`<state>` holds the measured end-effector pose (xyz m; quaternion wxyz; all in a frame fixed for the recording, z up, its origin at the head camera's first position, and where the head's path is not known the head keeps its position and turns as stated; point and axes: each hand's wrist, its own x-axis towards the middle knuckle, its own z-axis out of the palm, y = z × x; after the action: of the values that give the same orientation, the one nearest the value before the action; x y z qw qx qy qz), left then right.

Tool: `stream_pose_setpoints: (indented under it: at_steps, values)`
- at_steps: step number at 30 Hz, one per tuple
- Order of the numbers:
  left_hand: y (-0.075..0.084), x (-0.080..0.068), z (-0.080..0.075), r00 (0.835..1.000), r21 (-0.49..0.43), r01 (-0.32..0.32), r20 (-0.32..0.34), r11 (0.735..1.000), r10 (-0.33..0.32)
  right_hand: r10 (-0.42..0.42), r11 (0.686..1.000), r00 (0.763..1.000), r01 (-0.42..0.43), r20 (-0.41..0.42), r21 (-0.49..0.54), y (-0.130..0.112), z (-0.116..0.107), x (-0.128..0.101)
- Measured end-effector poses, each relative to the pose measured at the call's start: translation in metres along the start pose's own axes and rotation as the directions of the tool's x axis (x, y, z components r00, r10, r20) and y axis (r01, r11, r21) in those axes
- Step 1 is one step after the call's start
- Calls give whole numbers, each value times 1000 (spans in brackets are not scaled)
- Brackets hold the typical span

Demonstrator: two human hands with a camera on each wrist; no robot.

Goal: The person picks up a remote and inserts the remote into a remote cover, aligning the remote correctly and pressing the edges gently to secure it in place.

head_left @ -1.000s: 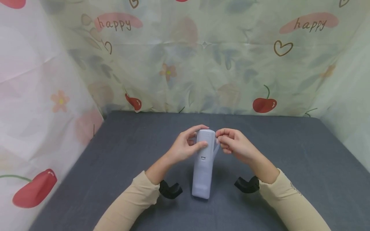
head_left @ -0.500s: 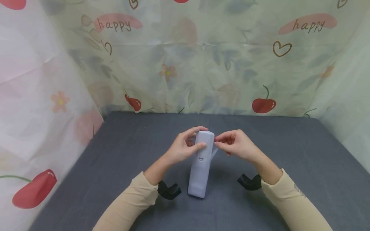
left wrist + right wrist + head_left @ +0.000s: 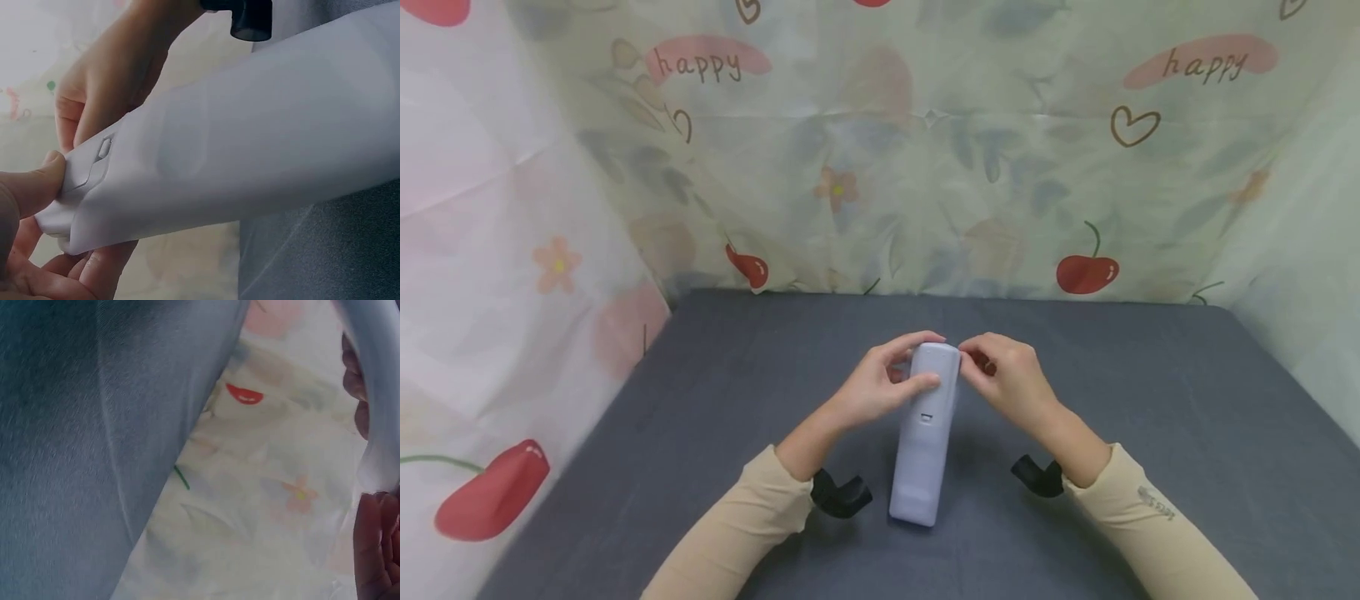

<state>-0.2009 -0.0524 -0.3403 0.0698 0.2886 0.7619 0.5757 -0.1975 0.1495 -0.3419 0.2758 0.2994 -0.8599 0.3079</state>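
A long pale remote control point(image 3: 922, 450) stands tilted in the middle of the head view. Its back, with a small latch, faces me. My left hand point(image 3: 880, 382) grips the upper end, thumb flat on the back and fingers around the far side. At the upper right edge, the thumb and bent forefinger of my right hand point(image 3: 1011, 379) pinch the rim. In the left wrist view, the remote control point(image 3: 250, 131) runs off to the right, with the left thumb point(image 3: 37, 184) by its battery cover. Right fingers point(image 3: 372, 544) meet its end in the right wrist view.
A dark grey cloth-covered table point(image 3: 700, 400) lies under both hands. Behind it hangs a patterned curtain point(image 3: 925, 167) with cherries and flowers. Black curved mounts point(image 3: 842, 497) stick out from both wrists.
My right hand has shifted its fingers and turned closer against the upper edge. A pale strip seen beside the remote control earlier no longer shows. The left hand keeps its grip.
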Motion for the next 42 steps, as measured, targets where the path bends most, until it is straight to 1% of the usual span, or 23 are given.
stream_pose_setpoints:
  at_steps: [2,4,6,8,11,15,19,22,25,32,34,36,42]
  values:
    - [2,0,1,1000,6,13,5,1000,-13,57,997,998,-56,-10,59,-1,-2,1]
    - [3,0,2,1000,14,24,7,1000,-24,115,986,993,-113,-12,119,-1,-3,2]
    - [5,1,3,1000,31,30,2,999,-30,147,976,989,-143,-14,162,-2,-5,3]
    - [5,1,4,1000,49,31,-7,998,-30,154,972,988,-147,-25,182,-4,-5,4]
    - [6,1,6,999,76,23,-27,997,-21,110,985,991,-100,-70,140,-5,-5,5]
    - [8,1,9,998,108,-1,-55,994,7,35,998,990,-27,-133,61,-9,-5,7]
    - [10,0,11,996,148,-13,-90,989,26,-43,999,985,39,-167,-29,-13,-5,7]
    - [11,0,13,992,175,-11,-125,985,33,-79,994,981,63,-175,-94,-17,-5,7]
    - [12,0,14,988,195,-13,-150,981,42,-67,991,980,44,-185,-125,-22,-4,6]
    - [11,1,17,982,221,5,-187,975,37,6,988,977,-39,-215,-147,-30,2,4]
    - [11,2,18,979,225,1,-197,974,45,27,987,975,-60,-222,-146,-32,4,4]
    - [10,1,18,977,226,10,-211,974,39,51,987,974,-83,-221,-140,-33,6,3]
    - [9,3,17,968,182,34,-249,983,13,110,989,974,-128,-197,-80,-33,10,3]
